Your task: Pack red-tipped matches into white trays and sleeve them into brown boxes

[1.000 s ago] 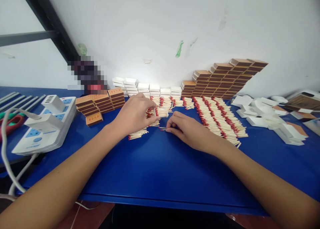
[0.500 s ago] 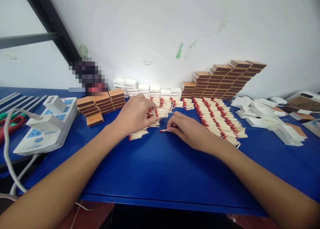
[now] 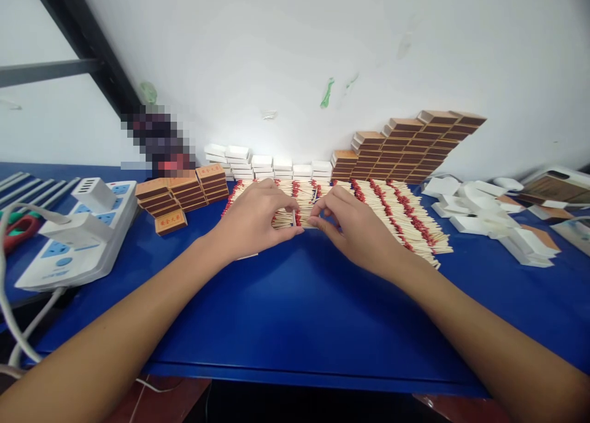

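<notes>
My left hand (image 3: pixel 255 214) curves its thumb and fingers around a small white matchbox tray (image 3: pixel 295 218), mostly hidden behind the thumb. Red-tipped matches lie in this tray. Close on its right, my right hand (image 3: pixel 354 223) is pinched at the tray's end, on a match (image 3: pixel 306 222) that is only partly visible. Behind both hands, rows of loose matches (image 3: pixel 382 208) with red heads spread over the blue table (image 3: pixel 295 312). Some of these rows are covered by my hands.
White trays (image 3: pixel 262 165) stand stacked along the wall. Brown matchboxes rise in a stepped stack (image 3: pixel 405 149) at the back right, with a smaller stack (image 3: pixel 184 189) at left. White scraps (image 3: pixel 483 208) lie right; a power strip (image 3: pixel 78 251) with cables is left.
My right hand has moved up and left, bringing the match from the table to the tray. My left hand still holds the tray, its thumb now further right. The view has shifted slightly.
</notes>
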The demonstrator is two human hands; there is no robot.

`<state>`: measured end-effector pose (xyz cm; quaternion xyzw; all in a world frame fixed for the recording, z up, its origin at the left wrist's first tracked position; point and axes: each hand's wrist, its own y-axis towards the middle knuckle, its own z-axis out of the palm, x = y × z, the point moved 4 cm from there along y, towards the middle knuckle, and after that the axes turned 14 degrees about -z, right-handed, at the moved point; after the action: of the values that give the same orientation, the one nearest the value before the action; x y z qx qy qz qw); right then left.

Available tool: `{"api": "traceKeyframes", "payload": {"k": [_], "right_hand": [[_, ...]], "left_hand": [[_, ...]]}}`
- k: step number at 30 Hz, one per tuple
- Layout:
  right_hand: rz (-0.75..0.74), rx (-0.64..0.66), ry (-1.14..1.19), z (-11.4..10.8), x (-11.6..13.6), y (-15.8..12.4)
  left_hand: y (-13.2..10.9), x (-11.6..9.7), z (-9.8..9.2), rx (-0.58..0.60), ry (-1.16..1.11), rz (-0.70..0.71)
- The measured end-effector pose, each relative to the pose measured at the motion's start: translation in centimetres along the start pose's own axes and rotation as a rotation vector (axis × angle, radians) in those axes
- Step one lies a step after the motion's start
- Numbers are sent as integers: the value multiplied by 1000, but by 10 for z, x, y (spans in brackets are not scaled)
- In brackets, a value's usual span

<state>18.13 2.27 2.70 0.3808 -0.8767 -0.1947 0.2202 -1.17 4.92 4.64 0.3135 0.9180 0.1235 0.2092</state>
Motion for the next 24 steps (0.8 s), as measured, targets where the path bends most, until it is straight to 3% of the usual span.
{"api": "traceKeyframes", "payload": {"k": [9,14,19,24], "right_hand": [[-57,-16,56,-5,-2,-2],[27,-109,-49,-9,-13,0],[55,10,-3,7,-35,-2],[54,49,-5,26,-42,5]], "left_hand": [[1,2,-3,-4,-2,-25],[3,7,-10,-83,16,-76],[5,15,-18,-171,91,-188],[5,18,-18,-171,113,-235]]}}
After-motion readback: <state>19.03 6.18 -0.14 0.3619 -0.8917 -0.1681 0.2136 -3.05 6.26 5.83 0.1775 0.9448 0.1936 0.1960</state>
